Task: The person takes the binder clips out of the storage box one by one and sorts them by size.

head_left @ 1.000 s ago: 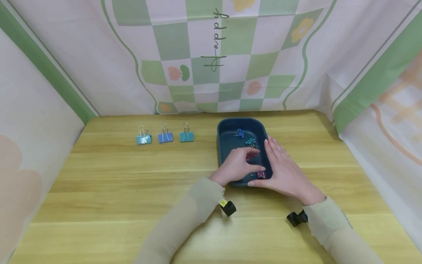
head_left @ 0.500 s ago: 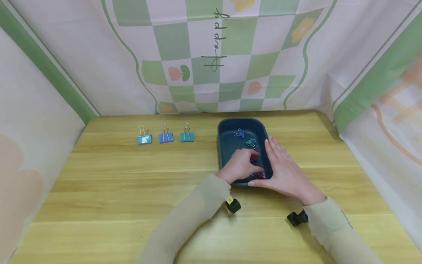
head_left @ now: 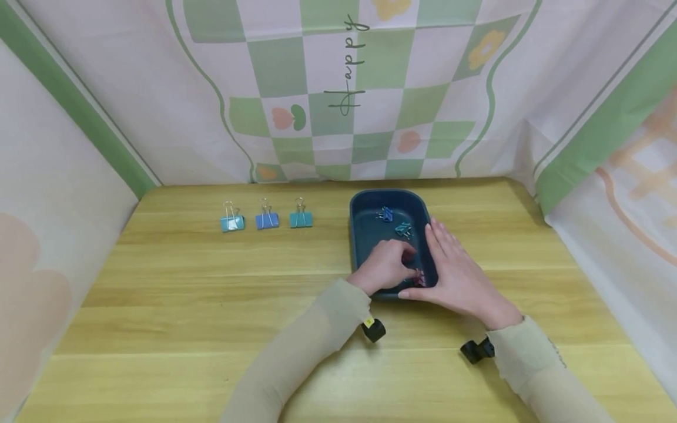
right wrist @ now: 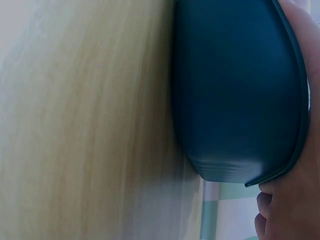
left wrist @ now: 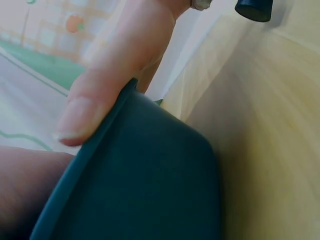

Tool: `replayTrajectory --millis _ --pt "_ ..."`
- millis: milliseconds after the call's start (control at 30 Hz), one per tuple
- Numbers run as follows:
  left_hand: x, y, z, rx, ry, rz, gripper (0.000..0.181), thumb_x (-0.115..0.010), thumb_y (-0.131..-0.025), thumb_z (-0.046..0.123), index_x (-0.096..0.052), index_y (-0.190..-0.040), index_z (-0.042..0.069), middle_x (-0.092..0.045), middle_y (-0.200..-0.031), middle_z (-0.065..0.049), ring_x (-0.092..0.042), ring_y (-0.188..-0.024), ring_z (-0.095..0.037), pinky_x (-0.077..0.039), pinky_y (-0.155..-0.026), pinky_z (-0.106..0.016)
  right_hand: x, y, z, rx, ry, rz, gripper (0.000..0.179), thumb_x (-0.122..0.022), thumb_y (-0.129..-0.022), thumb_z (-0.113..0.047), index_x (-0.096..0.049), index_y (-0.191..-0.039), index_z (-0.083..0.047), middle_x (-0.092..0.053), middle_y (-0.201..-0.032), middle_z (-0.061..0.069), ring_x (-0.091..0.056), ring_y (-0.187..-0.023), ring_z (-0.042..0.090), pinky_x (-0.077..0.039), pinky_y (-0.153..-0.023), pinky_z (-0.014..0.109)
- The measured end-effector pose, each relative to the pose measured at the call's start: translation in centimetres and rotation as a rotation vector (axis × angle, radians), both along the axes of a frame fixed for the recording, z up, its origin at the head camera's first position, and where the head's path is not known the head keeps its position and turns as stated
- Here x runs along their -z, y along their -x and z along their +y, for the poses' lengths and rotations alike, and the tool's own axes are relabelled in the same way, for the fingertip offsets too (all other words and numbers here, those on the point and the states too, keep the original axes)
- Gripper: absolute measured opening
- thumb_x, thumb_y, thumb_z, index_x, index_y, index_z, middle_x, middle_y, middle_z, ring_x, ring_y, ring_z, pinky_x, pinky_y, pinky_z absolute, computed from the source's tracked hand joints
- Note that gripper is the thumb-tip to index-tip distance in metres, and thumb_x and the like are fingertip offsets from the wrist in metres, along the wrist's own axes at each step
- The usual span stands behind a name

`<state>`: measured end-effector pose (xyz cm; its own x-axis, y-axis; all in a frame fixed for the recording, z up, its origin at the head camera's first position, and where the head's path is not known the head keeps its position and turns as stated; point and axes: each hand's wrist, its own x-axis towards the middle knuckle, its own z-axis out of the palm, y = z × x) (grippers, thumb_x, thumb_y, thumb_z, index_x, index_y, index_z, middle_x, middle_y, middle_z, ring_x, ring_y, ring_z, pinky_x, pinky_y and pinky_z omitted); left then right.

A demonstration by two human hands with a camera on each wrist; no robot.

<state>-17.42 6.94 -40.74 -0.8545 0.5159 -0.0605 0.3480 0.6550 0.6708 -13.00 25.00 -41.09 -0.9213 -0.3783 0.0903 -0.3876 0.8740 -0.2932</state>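
Observation:
A dark blue tray (head_left: 367, 235) stands on the table in the head view. My left hand (head_left: 382, 264) reaches into its near end, thumb and fingers pinching a pink binder clip (head_left: 419, 279) partly hidden by the fingertips. The near right corner of the tray is held by my right hand (head_left: 460, 281), the thumb over the near rim and the fingers along the right side. Further back in the tray lie a blue binder clip (head_left: 386, 215) and a teal binder clip (head_left: 403, 229). Both wrist views show mostly the tray's outer wall (right wrist: 235, 90).
Left of the tray, a light blue binder clip (head_left: 233, 223), a blue one and a teal one (head_left: 301, 220) form a row on the wooden table (head_left: 211, 317). Behind the table hangs a checked cloth (head_left: 328, 88).
My left hand has moved slightly right and its fingers have closed in on the pink clip, which has tilted a little. The right hand and tray stay put.

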Motion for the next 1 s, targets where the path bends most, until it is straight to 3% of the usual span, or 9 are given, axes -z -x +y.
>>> replayTrajectory --millis 167,333,500,600,767,1000 --pt "-0.1 0.6 -0.4 -0.011 -0.016 0.029 0.027 -0.077 -0.092 0.011 -0.074 -0.118 0.012 -0.075 -0.095 0.004 -0.065 -0.081 0.0 -0.051 -0.073 -0.016 0.1 0.0 0.0 0.003 0.0 -0.006 0.134 -0.071 -0.075 -0.078 -0.004 -0.161 -0.001 0.002 -0.169 0.016 0.001 -0.154 0.029 -0.011 -0.122 0.049" --pt "0.0 1.1 -0.6 -0.035 -0.016 0.043 0.023 -0.075 -0.093 0.009 -0.075 -0.116 0.014 -0.074 -0.094 0.004 -0.063 -0.079 0.0 -0.052 -0.074 -0.018 0.3 0.0 0.1 0.0 -0.005 -0.007 0.134 -0.07 -0.076 -0.079 -0.003 -0.161 -0.001 0.003 -0.169 0.016 0.0 -0.154 0.031 -0.011 -0.122 0.05" --pt "0.3 1.1 -0.5 0.018 0.017 0.026 0.029 -0.082 -0.09 0.021 -0.076 -0.116 0.012 -0.073 -0.092 0.006 -0.062 -0.076 0.0 -0.052 -0.072 -0.018 0.4 0.0 0.1 0.004 -0.01 -0.012 0.134 -0.068 -0.076 -0.08 -0.001 -0.162 -0.002 0.004 -0.169 0.014 0.002 -0.154 0.029 -0.01 -0.122 0.049" --pt "0.6 1.0 -0.1 0.046 0.059 0.055 0.024 -0.083 -0.088 0.027 -0.078 -0.108 0.013 -0.072 -0.085 0.007 -0.06 -0.069 0.0 -0.05 -0.068 -0.017 0.3 0.0 0.0 0.008 -0.007 -0.022 0.134 -0.069 -0.076 -0.08 -0.001 -0.162 -0.002 0.006 -0.169 0.013 0.003 -0.154 0.027 -0.009 -0.122 0.049" --pt "0.9 1.0 0.5 0.061 0.132 0.087 0.007 -0.081 -0.09 0.021 -0.077 -0.089 0.015 -0.065 -0.074 0.01 -0.057 -0.063 -0.003 -0.049 -0.062 -0.018 0.1 -0.1 0.0 0.007 -0.003 -0.027 0.134 -0.069 -0.076 -0.079 -0.002 -0.161 -0.001 0.006 -0.169 0.013 0.002 -0.154 0.027 -0.009 -0.123 0.048" --pt "1.0 1.1 0.7 0.093 0.123 0.063 0.004 -0.079 -0.092 0.017 -0.077 -0.092 0.013 -0.067 -0.08 0.008 -0.057 -0.066 -0.003 -0.049 -0.063 -0.017 0.3 -0.1 0.0 0.007 0.009 -0.009 0.134 -0.071 -0.075 -0.078 -0.003 -0.161 -0.001 0.003 -0.169 0.016 0.0 -0.154 0.029 -0.01 -0.122 0.048"
